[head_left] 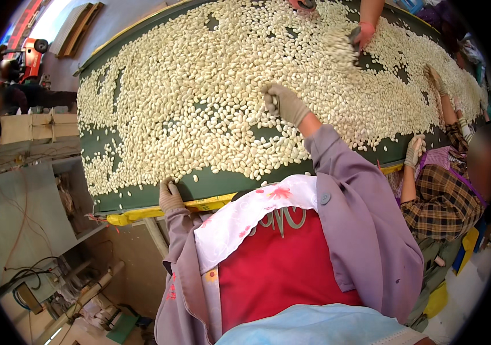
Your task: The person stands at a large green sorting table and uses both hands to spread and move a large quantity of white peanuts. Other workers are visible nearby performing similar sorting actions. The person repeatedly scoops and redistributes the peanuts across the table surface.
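Observation:
Large white beans [217, 75] lie in a broad layer over the dark green conveyor belt [217, 183]. My right hand [286, 103], in a greyish knitted glove, is just above the beans near the belt's middle. Its fingers are curled in, and whatever they may hold is hidden. At the near edge of the belt, beside a few loose beans, rests my left hand [171, 195] in a similar glove. Its fingers are bent inward; I cannot make out anything inside them.
Across the belt, another person's pink-gloved hand [364, 35] moves a dark tool through the beans. To the right, a person in a plaid shirt [444, 198] has a gloved hand [414, 150] at the edge. Yellow material [211, 204] lines the near rim. A wooden pallet [79, 29] stands far left.

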### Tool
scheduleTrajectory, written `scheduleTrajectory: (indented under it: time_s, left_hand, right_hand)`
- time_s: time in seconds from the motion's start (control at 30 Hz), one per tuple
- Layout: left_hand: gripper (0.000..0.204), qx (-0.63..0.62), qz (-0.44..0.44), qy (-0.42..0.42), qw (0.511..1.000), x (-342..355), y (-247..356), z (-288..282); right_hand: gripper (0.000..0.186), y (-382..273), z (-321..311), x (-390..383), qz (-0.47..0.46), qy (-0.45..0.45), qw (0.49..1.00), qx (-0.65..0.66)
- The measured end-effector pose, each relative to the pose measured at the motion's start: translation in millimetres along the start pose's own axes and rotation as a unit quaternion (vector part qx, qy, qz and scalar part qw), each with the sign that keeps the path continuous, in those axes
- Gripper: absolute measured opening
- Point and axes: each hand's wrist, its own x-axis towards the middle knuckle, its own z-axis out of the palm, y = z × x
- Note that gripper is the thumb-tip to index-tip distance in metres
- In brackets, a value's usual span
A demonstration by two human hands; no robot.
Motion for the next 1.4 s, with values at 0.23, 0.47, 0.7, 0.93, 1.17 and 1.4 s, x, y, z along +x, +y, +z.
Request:
scheduleTrajectory:
  time_s: [0.23,0.47,0.7,0.93,1.17,1.4]
  left_hand:
    - [0.026,-0.007,0.003,-0.008,1.0,-6.9,5.6,14.1]
    - [0.025,-0.035,0.016,-0.016,0.999,-16.4,25.1,29.0]
    - [0.024,-0.035,0.021,-0.001,0.999,-29.5,25.6,34.2]
    - [0.024,-0.022,0.004,-0.022,1.0,-38.7,50.0,44.9]
    - [0.026,0.02,0.009,-0.026,0.999,-49.0,74.1,52.3]
    - [0.025,0.009,0.023,-0.011,1.0,-61.0,82.9,62.0]
  right_hand:
    - [0.038,-73.6,65.3,65.6,0.017,0.141,0.712,-0.687]
    - [0.034,-41.7,40.8,60.1,0.109,0.115,0.83,-0.535]
    - [0.037,-54.5,-86.9,-56.1,-0.066,0.162,0.984,0.042]
    - [0.033,-69.7,-251.5,-107.3,-0.201,0.614,0.763,0.022]
    - [0.055,-25.4,-100.1,1.7,-0.022,0.335,0.804,-0.491]
    - [0.042,13.5,-18.8,-60.8,-0.087,0.015,0.843,-0.53]
